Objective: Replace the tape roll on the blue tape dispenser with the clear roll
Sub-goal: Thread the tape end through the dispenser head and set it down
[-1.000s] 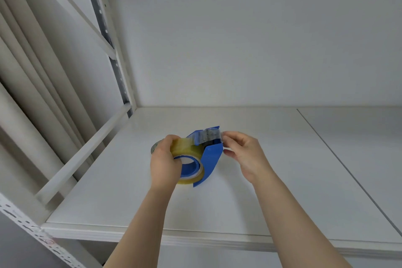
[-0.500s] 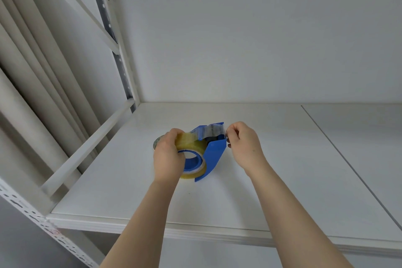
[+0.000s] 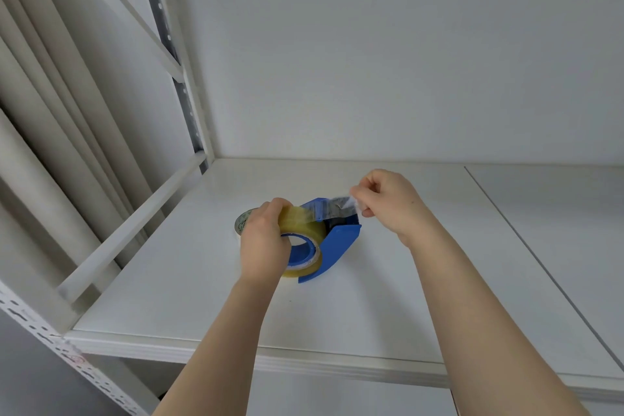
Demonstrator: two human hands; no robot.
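Observation:
The blue tape dispenser (image 3: 339,241) stands on the white shelf (image 3: 388,297) with a clear, yellowish tape roll (image 3: 305,233) seated on its blue hub. My left hand (image 3: 265,240) grips the roll and dispenser from the left. My right hand (image 3: 388,201) pinches the loose end of the clear tape (image 3: 341,204) and holds it stretched over the dispenser's front, above the cutter end. Behind my left hand another tape roll (image 3: 242,221) lies flat on the shelf, mostly hidden.
The shelf has a white back wall (image 3: 371,61), a diagonal brace (image 3: 135,223) and a perforated upright (image 3: 179,54) on the left. A seam (image 3: 526,246) runs across the shelf board on the right. Pale curtains (image 3: 40,111) hang at far left.
My right hand has pulled the tape end further out, up and to the right, past the dispenser's front. The left hand kept its grip on the roll.

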